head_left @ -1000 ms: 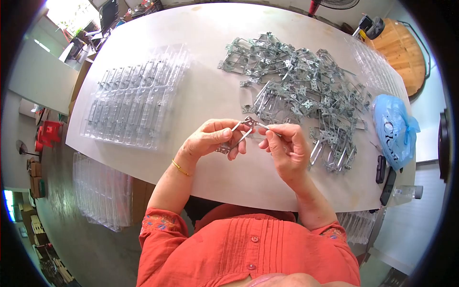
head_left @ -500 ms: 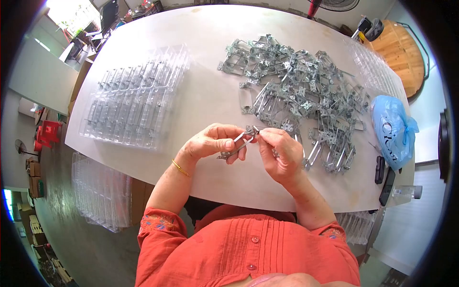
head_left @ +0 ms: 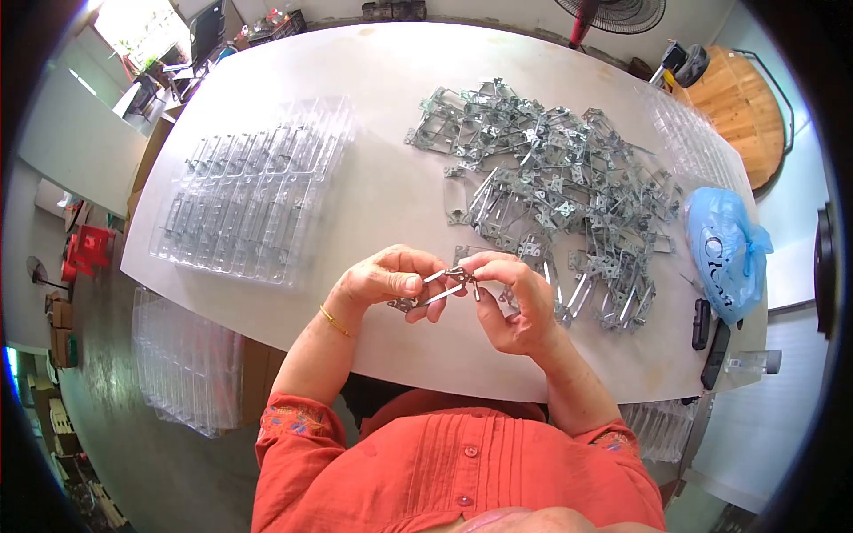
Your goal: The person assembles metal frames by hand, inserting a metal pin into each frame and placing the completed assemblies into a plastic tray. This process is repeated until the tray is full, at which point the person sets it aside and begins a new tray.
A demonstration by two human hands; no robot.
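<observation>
Red top (head_left: pixel 466 453) closest, forearms reaching forward off it; gold bracelet (head_left: pixel 334 320) on left wrist. Left hand (head_left: pixel 384 275) and right hand (head_left: pixel 522 306) meet above the near part of the surface (head_left: pixel 386 182), roughly level, one thin metal bracket (head_left: pixel 443 294) between them. Long axis slants: lower-left end plate out below the left fingers, bars crossing the gap, upper-right end up at the right fingertips. Left grip pinches the bars, thumb on top, fingers curled behind. Right grip has index over the upper-right end, thumb lower, small dark prong between; can't tell if it's pressed tight or only touching. So bracket lies to the right of left grip's thumb, and to the left of right grip's palm, right hand nearer the jointed end, left nearer the plate end. Beyond, tangled pile of brackets (head_left: pixel 569 169) sits past the right hand, apart from it; clear plastic tray (head_left: pixel 333 123), parts in its slots, lies past the left hand. Blue bag (head_left: pixel 730 258) at right edge, fan (head_left: pixel 613 12) farthest.
</observation>
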